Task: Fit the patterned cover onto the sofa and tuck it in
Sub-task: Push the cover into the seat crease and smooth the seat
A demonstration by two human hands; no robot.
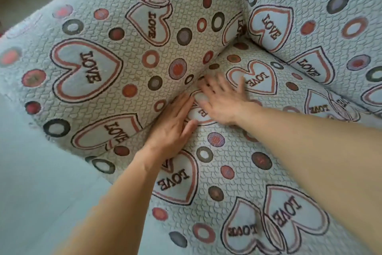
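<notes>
While the heart-and-circle patterned quilted cover [217, 163] lies over the sofa, both hands press flat, holding nothing. Left hand [173, 128] and right hand [222, 101] should push deep along the crease.

Left hand [173, 128] flat, palm down; right hand [222, 102] flat, fingers [208, 87] spread, blurred.

Word "LOVE" woven in dark capitals inside pink-edged hearts, repeated all over patterned cover [237, 174] (armrest, seat, backrest alike). Heart under hands shows only a letter or two, perhaps "P". No other text readable.
</notes>
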